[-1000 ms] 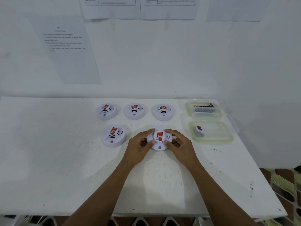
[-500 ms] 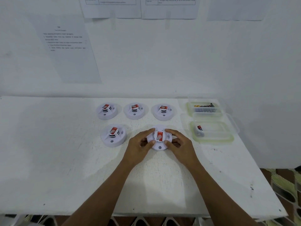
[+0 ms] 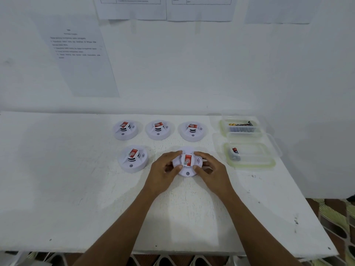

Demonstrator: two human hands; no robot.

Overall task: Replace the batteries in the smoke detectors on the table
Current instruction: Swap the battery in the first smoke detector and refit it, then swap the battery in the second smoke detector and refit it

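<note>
The front smoke detector [image 3: 187, 164], white and round with a red label on top, lies flat on the white worktop [image 3: 76, 179], at the right end of the front row. It is between the two hands. The left hand [image 3: 163, 170] grips its left side, with the thumb on the near rim and the curled fingers on the far rim. The right hand [image 3: 212, 170] grips its right side in the same way. To the left stands a second detector [image 3: 133, 160], near the left hand but not touching it. Behind are the back-left detector [image 3: 125, 129], the back-middle detector [image 3: 159, 129] and the back-right detector [image 3: 192, 130], in one row. At the right, the near container [image 3: 255, 165] holds a single battery [image 3: 234, 153]. The far container [image 3: 222, 127] behind it holds several batteries [image 3: 241, 124]. Printed sheets [image 3: 76, 54] hang on the wall.
</note>
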